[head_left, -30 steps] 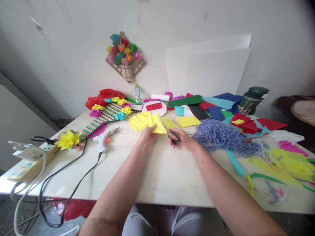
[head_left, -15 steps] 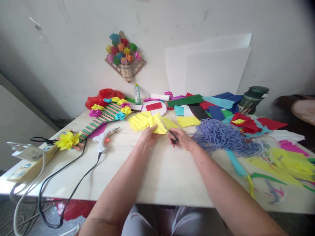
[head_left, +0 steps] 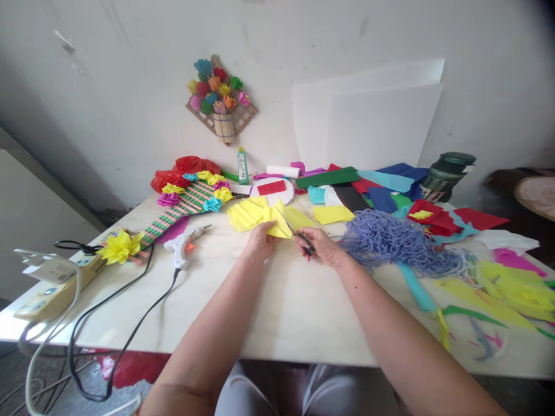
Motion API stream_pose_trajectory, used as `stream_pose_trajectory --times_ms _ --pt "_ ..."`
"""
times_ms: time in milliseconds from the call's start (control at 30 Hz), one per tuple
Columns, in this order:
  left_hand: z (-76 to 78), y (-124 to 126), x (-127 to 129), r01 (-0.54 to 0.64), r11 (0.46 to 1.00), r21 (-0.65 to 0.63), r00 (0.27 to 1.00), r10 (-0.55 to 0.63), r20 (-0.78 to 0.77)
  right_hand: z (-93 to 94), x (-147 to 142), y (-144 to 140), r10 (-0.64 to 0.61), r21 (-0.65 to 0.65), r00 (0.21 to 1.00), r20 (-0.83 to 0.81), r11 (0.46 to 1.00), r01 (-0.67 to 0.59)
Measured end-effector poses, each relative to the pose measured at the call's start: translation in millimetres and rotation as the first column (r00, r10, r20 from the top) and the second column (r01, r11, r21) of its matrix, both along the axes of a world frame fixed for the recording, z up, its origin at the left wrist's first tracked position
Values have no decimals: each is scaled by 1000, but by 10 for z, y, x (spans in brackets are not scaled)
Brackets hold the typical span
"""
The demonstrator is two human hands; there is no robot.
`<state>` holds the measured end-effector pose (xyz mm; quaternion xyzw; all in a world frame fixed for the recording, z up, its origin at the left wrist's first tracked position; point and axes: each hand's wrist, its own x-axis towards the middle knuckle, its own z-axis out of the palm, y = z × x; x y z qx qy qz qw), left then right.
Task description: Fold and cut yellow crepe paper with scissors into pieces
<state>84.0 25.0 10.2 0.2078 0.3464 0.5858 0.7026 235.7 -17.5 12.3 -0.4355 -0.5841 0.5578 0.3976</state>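
My left hand (head_left: 259, 242) pinches a folded piece of yellow crepe paper (head_left: 277, 220) just above the white table (head_left: 286, 306). My right hand (head_left: 323, 247) grips black-handled scissors (head_left: 299, 234), whose blades reach up-left into the yellow paper. More cut yellow pieces (head_left: 244, 215) lie fanned out behind the held one. The two hands sit close together at the table's middle.
A glue gun (head_left: 184, 246) with a black cord lies left, near a striped board with paper flowers (head_left: 191, 196) and a power strip (head_left: 52, 289). Purple yarn (head_left: 390, 240) and coloured paper scraps (head_left: 498, 277) fill the right. A glue bottle (head_left: 242, 166) and a green jar (head_left: 446, 175) stand at the back.
The scissor handles have closed together in my right hand, and the blades have moved slightly further into the yellow paper. My left hand has stayed put.
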Motion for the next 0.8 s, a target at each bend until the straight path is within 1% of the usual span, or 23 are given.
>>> stream_pose_trajectory --times_ms 133,267,333,433,500,667,800 --pt "-22 33 -10 -21 999 -29 1000 22 9 30 -17 -13 -4 -30 1000 -6 1000 4" --pt "-22 44 -3 -66 997 -42 998 66 -21 -6 -3 4 17 -21 1000 7 1000 -17" --pt "-30 44 1 -83 997 3 996 83 -35 -19 4 9 28 -19 999 20 999 -28" --pt "-67 45 -5 -60 990 125 997 67 -50 -11 0 5 38 -22 999 39 999 -37" --pt "-96 47 -15 -47 984 171 996 59 -63 1 -8 1 37 -26 998 48 999 -36" --pt "-120 39 -16 -35 978 208 994 56 -97 0 -3 -5 50 9 999 14 999 -50" --pt "-105 21 -6 -27 970 241 995 48 -83 -21 19 -6 81 45 997 -11 996 -80"
